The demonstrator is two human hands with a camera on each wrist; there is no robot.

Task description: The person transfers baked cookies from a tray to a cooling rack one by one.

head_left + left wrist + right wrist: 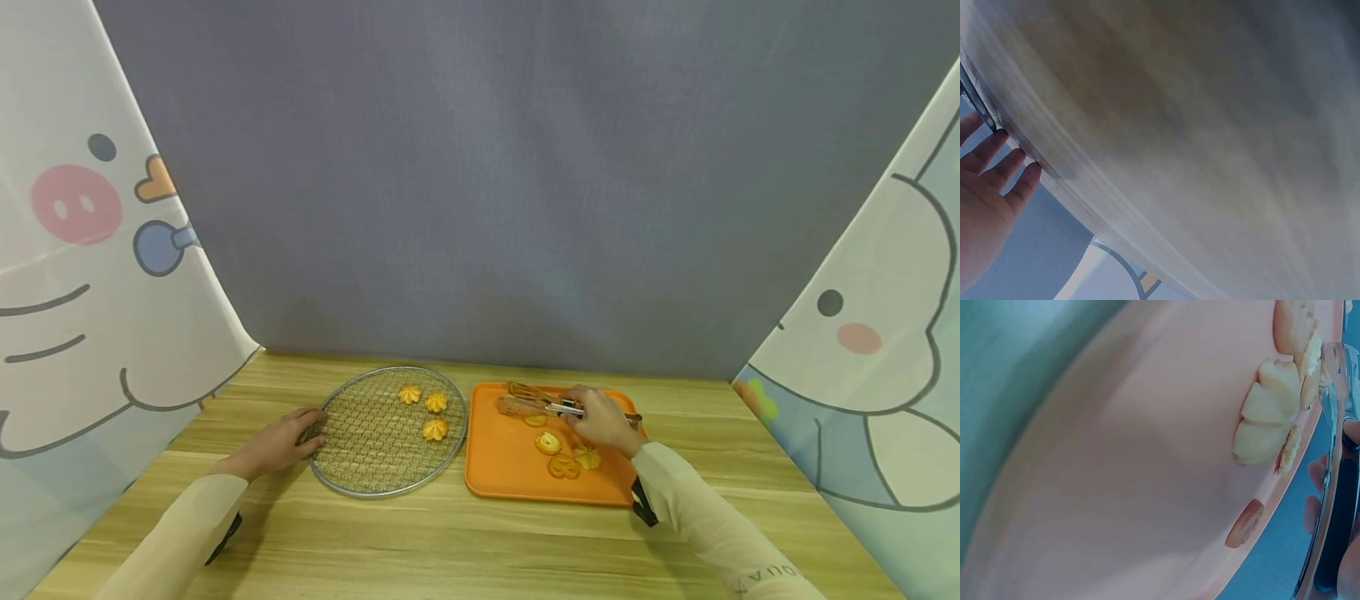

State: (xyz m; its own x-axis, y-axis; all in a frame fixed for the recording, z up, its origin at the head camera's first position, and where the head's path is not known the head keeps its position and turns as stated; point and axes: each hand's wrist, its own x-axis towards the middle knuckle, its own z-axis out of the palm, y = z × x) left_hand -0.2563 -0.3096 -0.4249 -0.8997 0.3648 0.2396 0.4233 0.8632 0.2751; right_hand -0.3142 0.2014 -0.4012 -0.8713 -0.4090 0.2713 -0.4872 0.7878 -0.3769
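In the head view, my left hand [281, 442] rests at the left rim of a round wire mesh rack [360, 450], thumb and fingers spread about the edge. The left wrist view shows its fingers fairly straight, fingertips by the rim and tabletop. Three flower-shaped cookies [435, 429] lie on the rack's right half. My right hand [603, 421] grips metal tongs [1335, 462] with black handles over an orange tray [495, 467]. On that tray are a pretzel-shaped cookie [564, 467], a flower-shaped cookie [587, 457], a round cookie [548, 442] and long brown pastries [519, 407] near the tongs' tips.
Rack and tray stand side by side on a wood-grain table [420, 542]. A grey cloth [480, 208] hangs behind it, with cartoon-printed cloths [847, 375] at both sides. Part of the tray's right side is hidden by my right arm.
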